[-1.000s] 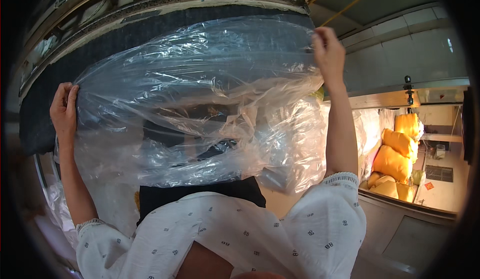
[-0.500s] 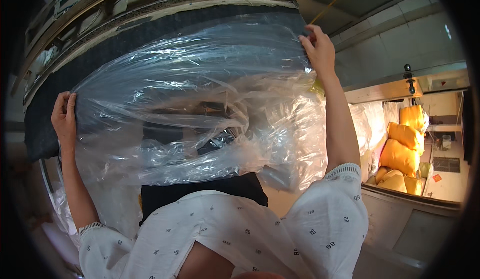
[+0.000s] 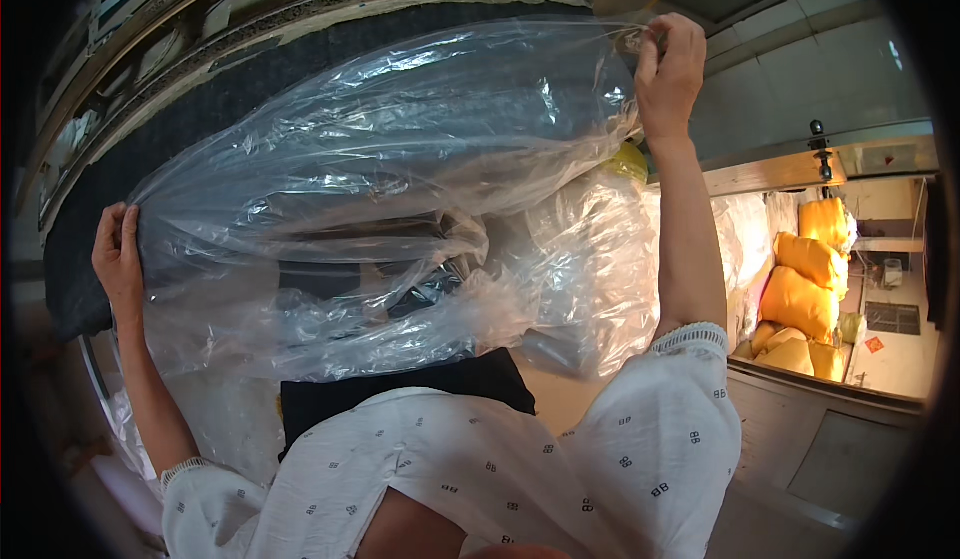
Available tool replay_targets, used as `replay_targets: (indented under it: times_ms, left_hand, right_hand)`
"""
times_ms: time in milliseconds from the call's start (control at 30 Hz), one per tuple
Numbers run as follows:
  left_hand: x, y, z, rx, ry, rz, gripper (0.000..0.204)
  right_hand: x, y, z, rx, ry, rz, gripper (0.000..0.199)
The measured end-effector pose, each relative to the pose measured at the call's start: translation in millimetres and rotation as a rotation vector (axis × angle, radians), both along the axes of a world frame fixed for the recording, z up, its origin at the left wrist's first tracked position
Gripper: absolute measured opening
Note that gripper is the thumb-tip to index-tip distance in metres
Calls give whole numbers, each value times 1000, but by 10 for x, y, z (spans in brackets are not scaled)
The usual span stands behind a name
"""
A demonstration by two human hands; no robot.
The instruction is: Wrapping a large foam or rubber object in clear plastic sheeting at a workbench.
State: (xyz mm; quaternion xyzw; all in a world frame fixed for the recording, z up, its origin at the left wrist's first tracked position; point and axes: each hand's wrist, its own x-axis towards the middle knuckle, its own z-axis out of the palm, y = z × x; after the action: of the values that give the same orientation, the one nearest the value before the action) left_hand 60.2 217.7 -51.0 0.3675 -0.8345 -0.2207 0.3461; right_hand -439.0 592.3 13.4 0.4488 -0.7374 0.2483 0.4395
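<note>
A large sheet of clear plastic film (image 3: 360, 139) stretches in front of me between my two hands, wrinkled and shiny. At its left edge, my left hand (image 3: 117, 249) pinches the film between thumb and fingers. Up at the far right corner, my right hand (image 3: 672, 64) is closed on the gathered film and holds it raised. Beneath the film lies a dark cloth (image 3: 90, 219) along the far side of the work surface. Black pieces (image 3: 325, 277) show blurred through the plastic; their kind is hidden by glare.
Against my body rests a folded black cloth (image 3: 410, 389). Crumpled clear plastic (image 3: 600, 269) heaps at the right, near a yellow-green round thing (image 3: 628, 162). Orange-yellow sacks (image 3: 800, 299) are piled beyond an opening at the right. A long machine frame (image 3: 200, 54) runs along the far edge.
My right hand has moved up and to the right, closing on the film and pulling its corner taut. My left hand has shifted slightly left and down with its edge.
</note>
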Motion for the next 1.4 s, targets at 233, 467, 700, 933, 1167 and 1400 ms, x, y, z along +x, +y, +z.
replay_targets:
  times_ms: [233, 467, 700, 933, 1167, 1400]
  left_hand:
    - [3, -35, -12, 0, 50, -23, 18]
    - [271, -153, 47, -59, 110, 57, 16]
    - [1604, -67, 438, -480, -85, 158, 14]
    - [1893, 833, 154, -167, -200, 130, 16]
    - [1332, 101, 453, 339, 748, 290, 31]
    - [810, -1363, -157, -53, 165, 406, 35]
  right_hand:
    - [44, 30, -460, 387, -456, 152, 34]
    - [2, -92, -560, 433, -317, 141, 37]
    - [329, -285, -335, 313, -490, 167, 16]
    - [-421, -450, -549, 296, -1063, 353, 15]
    - [3, -908, 32, -420, -1450, 691, 12]
    - [-9, -1352, -723, -309, -807, 230, 14]
